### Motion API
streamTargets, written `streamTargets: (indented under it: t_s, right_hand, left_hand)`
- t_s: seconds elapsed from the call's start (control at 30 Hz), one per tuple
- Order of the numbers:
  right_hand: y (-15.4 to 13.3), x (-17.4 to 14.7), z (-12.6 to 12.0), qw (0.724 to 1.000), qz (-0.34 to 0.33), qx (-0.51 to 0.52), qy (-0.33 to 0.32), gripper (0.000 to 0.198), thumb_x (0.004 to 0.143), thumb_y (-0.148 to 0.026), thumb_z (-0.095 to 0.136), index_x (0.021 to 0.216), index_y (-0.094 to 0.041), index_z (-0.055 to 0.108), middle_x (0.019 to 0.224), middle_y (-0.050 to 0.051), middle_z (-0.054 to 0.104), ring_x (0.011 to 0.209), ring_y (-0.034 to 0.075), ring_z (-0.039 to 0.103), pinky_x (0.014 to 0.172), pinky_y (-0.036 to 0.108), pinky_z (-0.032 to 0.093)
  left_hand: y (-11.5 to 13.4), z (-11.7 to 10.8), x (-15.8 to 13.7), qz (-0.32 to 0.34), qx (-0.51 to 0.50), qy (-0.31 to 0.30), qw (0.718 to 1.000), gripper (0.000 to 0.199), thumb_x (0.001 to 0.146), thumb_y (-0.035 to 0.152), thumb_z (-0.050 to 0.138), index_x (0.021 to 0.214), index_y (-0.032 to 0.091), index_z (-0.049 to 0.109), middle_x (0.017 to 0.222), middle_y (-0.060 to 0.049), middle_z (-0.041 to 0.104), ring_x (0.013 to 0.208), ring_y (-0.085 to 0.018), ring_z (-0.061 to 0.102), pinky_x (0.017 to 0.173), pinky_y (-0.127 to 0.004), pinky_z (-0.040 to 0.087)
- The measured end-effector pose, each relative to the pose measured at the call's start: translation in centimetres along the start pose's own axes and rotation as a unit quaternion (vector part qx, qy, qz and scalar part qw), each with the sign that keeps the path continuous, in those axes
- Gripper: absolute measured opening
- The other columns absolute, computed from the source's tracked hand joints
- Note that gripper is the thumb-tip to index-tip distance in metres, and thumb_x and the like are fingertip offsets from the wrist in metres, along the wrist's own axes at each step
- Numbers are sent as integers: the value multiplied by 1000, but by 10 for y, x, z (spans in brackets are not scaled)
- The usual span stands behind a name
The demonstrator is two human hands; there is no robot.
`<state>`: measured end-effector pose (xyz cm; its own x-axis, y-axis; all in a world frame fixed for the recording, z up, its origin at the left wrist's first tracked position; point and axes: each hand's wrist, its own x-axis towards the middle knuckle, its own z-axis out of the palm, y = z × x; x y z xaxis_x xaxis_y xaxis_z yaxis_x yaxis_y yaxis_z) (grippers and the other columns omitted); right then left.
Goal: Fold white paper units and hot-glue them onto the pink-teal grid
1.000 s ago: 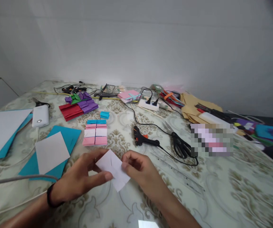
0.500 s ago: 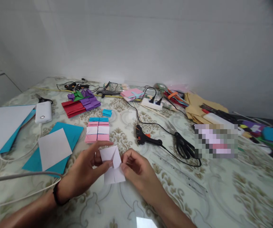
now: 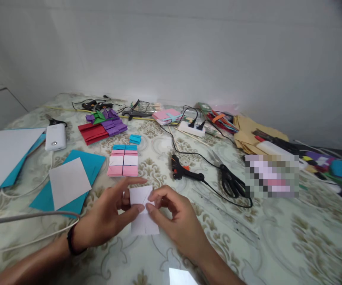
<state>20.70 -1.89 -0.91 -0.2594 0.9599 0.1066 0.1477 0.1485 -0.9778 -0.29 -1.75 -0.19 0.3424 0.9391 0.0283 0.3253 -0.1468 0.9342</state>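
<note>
Paper stack (image 3: 7,158), white on blue, far left of left grip. White power bank (image 3: 56,137) next, beyond left grip and to its left. White square (image 3: 69,184) lies on blue sheets (image 3: 96,162), just left of left grip. Red folded paper (image 3: 92,134) and purple folded paper (image 3: 115,126) sit further out, beyond left grip. Left grip (image 3: 107,215): closed on the folded white paper (image 3: 144,225), thumb on its face, index finger stretched out above its top edge. Pink, white and blue folded strips (image 3: 120,171) lie just beyond left grip. The folded white paper is between both grips, creased, above the desk (image 3: 277,249). Right grip (image 3: 178,215): thumb and fingers pinching the paper's right side. Glue gun (image 3: 188,173) beyond right grip, flat on desk. Clear ruler (image 3: 227,217) right of right grip. Black-handled scissors (image 3: 230,182) also right, further out, blades pointing away.
</note>
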Motion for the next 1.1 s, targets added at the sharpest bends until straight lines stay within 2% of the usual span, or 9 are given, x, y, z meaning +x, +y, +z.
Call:
streamTargets:
  t_s: [0.07, 0.17, 0.4, 0.67, 0.77, 0.83, 0.93, 1.03, 1.1]
  right_hand:
    - [-1, 0, -2, 1000, -13, -19, -9, 5, 90, -22, 70, 94, -24, 67, 81, -2, 63, 74, 15, 60, 70, 27, 49]
    - [-5, 1, -7, 997, -35, -48, -43, 24, 86, -17, 75, 108, -26, 67, 89, -3, 65, 80, 15, 63, 77, 28, 51]
    - [-8, 3, -18, 989, -89, -80, -89, 45, 83, -9, 77, 121, -30, 66, 102, -2, 70, 89, 15, 67, 85, 27, 53]
    - [-8, 3, -17, 988, -99, -77, -93, 46, 81, -6, 75, 121, -29, 70, 100, -2, 73, 87, 15, 68, 84, 26, 55]
    - [-4, 4, -15, 990, -98, -63, -74, 41, 83, -5, 70, 117, -27, 72, 100, -1, 74, 87, 15, 70, 83, 26, 56]
    - [-1, 4, -13, 994, -90, -49, -49, 36, 85, -5, 67, 113, -27, 73, 98, -1, 74, 85, 15, 70, 80, 25, 57]
    - [3, 4, -12, 997, -71, -12, -8, 29, 87, -8, 68, 107, -27, 75, 97, -1, 76, 83, 14, 70, 77, 24, 57]
    - [3, 4, -13, 998, -51, 38, 23, 23, 87, -13, 71, 104, -27, 76, 93, -1, 76, 78, 13, 70, 74, 22, 57]
    - [2, 5, -13, 997, -37, 63, 28, 19, 87, -15, 72, 101, -26, 76, 88, -1, 76, 74, 13, 69, 71, 21, 57]
  left_hand:
    - [-3, 0, 0, 4, 7, 10, 1000, 46, 96, 25, 65, 142, 27, 58, 71, 6, 46, 61, -12, 47, 55, -20, 40]
    - [-2, -2, 2, -4, -13, 14, 1000, 42, 95, 25, 66, 137, 28, 61, 73, 6, 47, 63, -12, 46, 57, -20, 40]
    - [5, -2, 5, -77, -175, -29, 981, 32, 95, 38, 68, 123, 24, 58, 72, 5, 56, 59, -12, 47, 51, -20, 37]
    - [6, 0, 9, -56, -140, -2, 989, 28, 97, 43, 68, 115, 21, 65, 71, 3, 59, 56, -11, 45, 48, -19, 33]
    - [6, 0, 9, -48, -125, -3, 991, 25, 99, 44, 66, 111, 22, 68, 72, 3, 60, 57, -11, 48, 48, -19, 36]
    - [7, -2, 7, -36, -117, -6, 992, 25, 102, 44, 63, 114, 23, 69, 78, 1, 65, 64, -13, 57, 54, -20, 44]
    - [6, -5, 3, 6, -124, -19, 992, 35, 99, 43, 69, 129, 27, 66, 102, -5, 74, 90, -20, 70, 75, -27, 57]
    - [5, -8, 0, 69, -112, -30, 991, 55, 85, 34, 87, 134, 31, 63, 117, -5, 76, 103, -23, 72, 89, -30, 59]
    - [5, -8, -1, 96, -67, -11, 993, 52, 82, 24, 88, 129, 31, 67, 117, -3, 77, 101, -21, 72, 90, -28, 58]
